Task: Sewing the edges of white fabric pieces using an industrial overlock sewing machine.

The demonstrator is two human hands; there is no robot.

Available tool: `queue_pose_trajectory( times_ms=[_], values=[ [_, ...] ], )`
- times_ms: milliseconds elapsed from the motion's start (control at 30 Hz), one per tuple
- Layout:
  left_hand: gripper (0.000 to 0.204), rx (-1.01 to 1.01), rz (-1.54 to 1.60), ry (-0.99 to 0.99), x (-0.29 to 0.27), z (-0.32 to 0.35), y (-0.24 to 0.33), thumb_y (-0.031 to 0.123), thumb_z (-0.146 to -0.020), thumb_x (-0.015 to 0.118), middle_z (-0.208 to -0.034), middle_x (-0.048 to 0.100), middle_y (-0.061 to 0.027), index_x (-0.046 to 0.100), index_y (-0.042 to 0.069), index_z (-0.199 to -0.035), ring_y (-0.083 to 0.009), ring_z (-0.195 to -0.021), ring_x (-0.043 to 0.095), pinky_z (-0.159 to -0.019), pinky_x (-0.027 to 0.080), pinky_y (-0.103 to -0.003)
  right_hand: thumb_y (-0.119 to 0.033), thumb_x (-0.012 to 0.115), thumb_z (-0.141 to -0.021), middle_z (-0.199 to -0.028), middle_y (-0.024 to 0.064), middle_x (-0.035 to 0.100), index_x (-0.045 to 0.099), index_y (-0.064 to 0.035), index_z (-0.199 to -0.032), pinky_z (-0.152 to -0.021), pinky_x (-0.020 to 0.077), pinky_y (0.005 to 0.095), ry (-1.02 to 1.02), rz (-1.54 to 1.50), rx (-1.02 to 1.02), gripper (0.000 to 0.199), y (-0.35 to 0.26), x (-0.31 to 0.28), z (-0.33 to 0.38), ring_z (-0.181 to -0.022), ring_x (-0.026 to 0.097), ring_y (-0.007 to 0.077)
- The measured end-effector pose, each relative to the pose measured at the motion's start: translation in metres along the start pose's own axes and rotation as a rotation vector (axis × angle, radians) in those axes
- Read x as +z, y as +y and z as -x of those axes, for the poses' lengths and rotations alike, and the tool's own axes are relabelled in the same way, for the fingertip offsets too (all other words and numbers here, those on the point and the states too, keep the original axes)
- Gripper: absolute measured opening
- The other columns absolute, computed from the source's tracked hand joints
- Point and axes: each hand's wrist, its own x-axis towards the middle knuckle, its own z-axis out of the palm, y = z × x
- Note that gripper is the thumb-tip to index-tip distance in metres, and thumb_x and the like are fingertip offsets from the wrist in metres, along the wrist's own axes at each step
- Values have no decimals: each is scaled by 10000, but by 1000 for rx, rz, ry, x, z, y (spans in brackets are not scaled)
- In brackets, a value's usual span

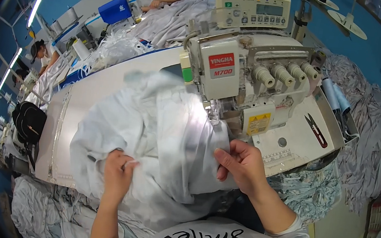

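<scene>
While bunched at the sewing machine (248,74), pale fabric (150,133) in both hands.

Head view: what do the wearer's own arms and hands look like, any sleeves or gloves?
Both hands are bare, with no gloves, rings or watch visible. The left hand has a bare forearm up to the frame edge; no sleeve shows. The right hand has a bare forearm ending in a pale grey-white sleeve cuff near the elbow.

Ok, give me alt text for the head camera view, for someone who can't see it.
A person's left hand and right hand grip a bunched pale grey fabric on a white sewing table, just in front of an overlock sewing machine. Small red-handled snips lie to the machine's right; other people sew in the background.
</scene>
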Motion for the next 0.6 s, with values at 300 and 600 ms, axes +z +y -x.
queue_pose_trajectory(
  times_ms=[300, 600],
  values=[
    [66, 198, 35, 742, -55, -129, 28, 19, -832, 568, -797, 524, -50, 617, 13, -876, -157, -678, 476, -596, 382, -260, -177, 663, -870, -633, 35, 594, 586, 9, -871, -447, 456, 220, 37, -21, -34, 201, 10, -6, -5, -472, 559, 95],
    [260, 19, 91, 553, -90, -182, -20, 175, -906, 570, -1007, 595, -85, 554, 4, -1101, -165, -877, 551, -784, 434, -274, -177, 675, -861, -591, 35, 571, 576, 4, -855, -446, 457, 225, 4, -64, -41, 206, 8, 0, -2, -463, 558, 105]
  ],
)
